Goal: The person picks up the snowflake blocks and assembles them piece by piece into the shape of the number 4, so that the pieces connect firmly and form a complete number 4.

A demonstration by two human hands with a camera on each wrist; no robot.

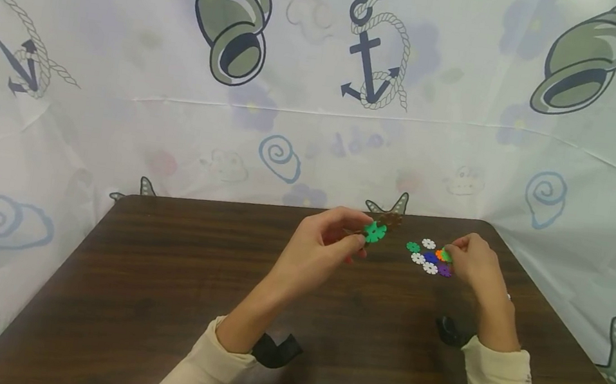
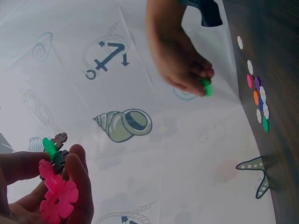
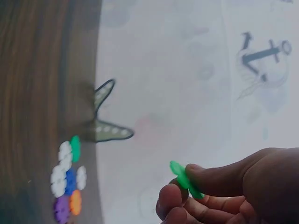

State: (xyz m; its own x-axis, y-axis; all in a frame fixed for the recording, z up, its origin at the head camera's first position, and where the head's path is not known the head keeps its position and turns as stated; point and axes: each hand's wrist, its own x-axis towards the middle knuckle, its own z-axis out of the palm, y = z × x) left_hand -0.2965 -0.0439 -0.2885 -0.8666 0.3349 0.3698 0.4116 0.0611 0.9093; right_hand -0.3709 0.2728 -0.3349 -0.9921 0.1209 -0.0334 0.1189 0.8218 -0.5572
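The left grip (image 1: pixel 315 243), to the left of the blue disc (image 1: pixel 430 259) on the worktop (image 1: pixel 185 280), pinches a set of linked discs (image 2: pixel 59 161) between thumb and fingers; the right grip (image 1: pixel 475 264), to the right of the blue disc, pinches a single light green disc (image 3: pixel 181 175) by thumb and fingertips; white discs (image 1: pixel 430 268), a purple disc (image 1: pixel 444 271), an orange disc (image 3: pixel 75 203) and a loose green disc (image 1: pixel 413 247) lie around the blue disc, close in or touching.

The light green disc, being thin and held only at the fingertips, could slip or flick away if the thumb pressed unevenly; the linked discs seem joined at narrow slots, so a sideways push or a hard squeeze might twist or part them; a low sweep of the right grip could also scatter the pieces near the blue disc.

The left wrist view shows a bright pink disc (image 2: pixel 58 200) at the near end of the linked discs, which the head view leaves mostly behind the fingers; it also shows a loose pink disc (image 2: pixel 250 80) to the right of the blue disc, absent from the right wrist view; that view, though, gives the thumb's placing on the light green disc most plainly.
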